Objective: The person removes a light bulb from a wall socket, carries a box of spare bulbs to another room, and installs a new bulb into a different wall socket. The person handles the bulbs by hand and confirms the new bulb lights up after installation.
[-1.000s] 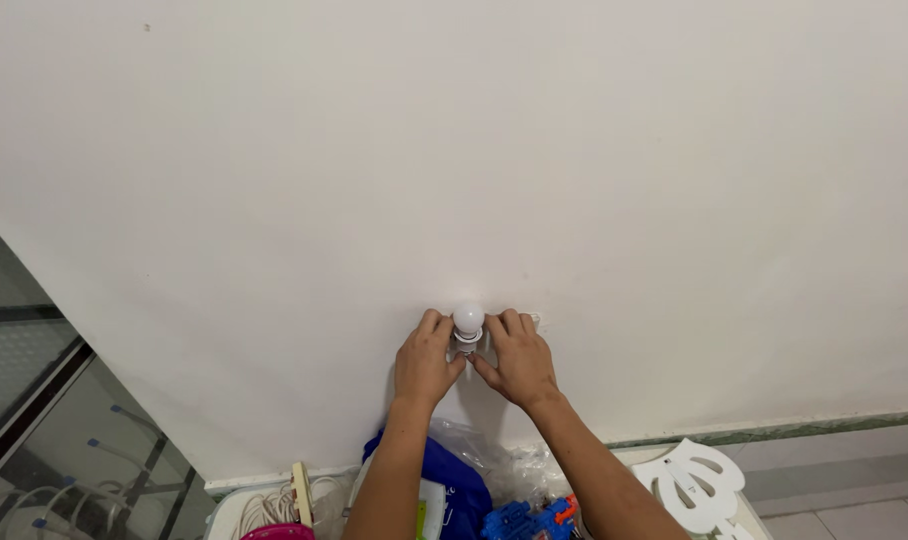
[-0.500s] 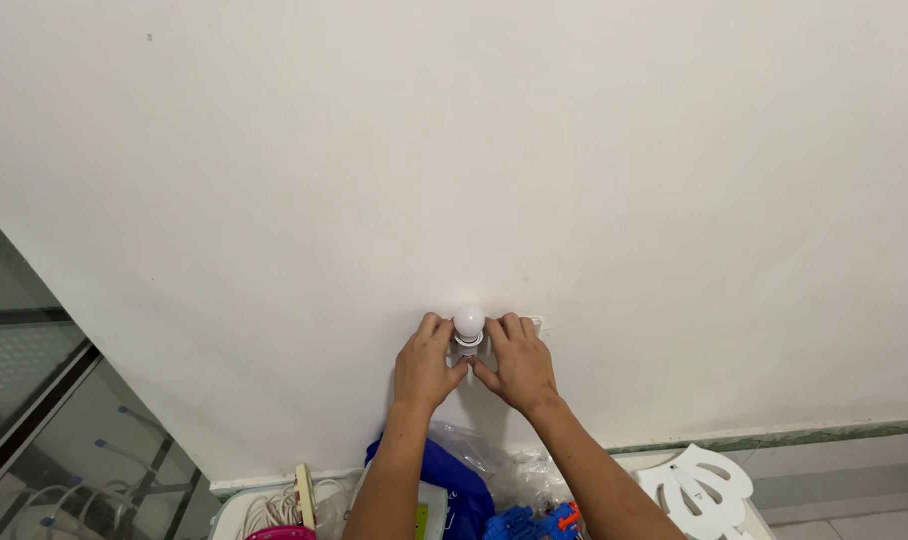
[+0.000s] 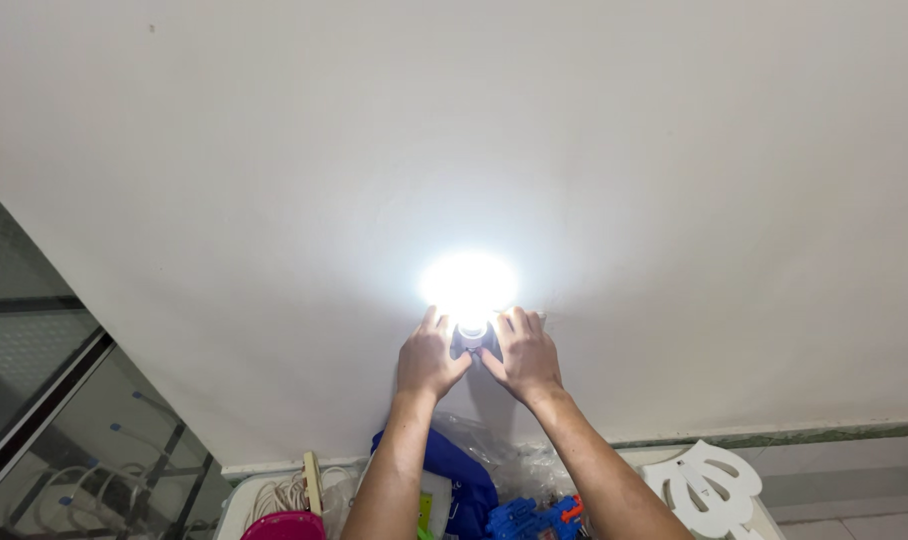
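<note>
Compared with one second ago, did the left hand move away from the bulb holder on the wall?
No. The left hand rests beside the holder under the bulb, as before; only the bulb has lit up.

1. The white wall (image 3: 454,120) fills the upper and middle frame, bare and flat: open room above and to both sides of the lit bulb (image 3: 469,290).
2. The left hand (image 3: 429,362) and right hand (image 3: 526,360) close in on the socket (image 3: 472,340) from lower left and lower right, so only the way from above stays free.
3. The bulb's glare hides the wall just around it; anything mounted there cannot be made out.
4. Bottom centre is crowded: a blue bag (image 3: 452,475), clear plastic (image 3: 519,465), a blue toy (image 3: 532,518), a pink rim (image 3: 284,525) and coiled cord (image 3: 279,492).
5. A white cut-out panel (image 3: 702,482) stands at lower right.
6. A glass pane with a dark frame (image 3: 54,390) bounds the lower left.
</note>
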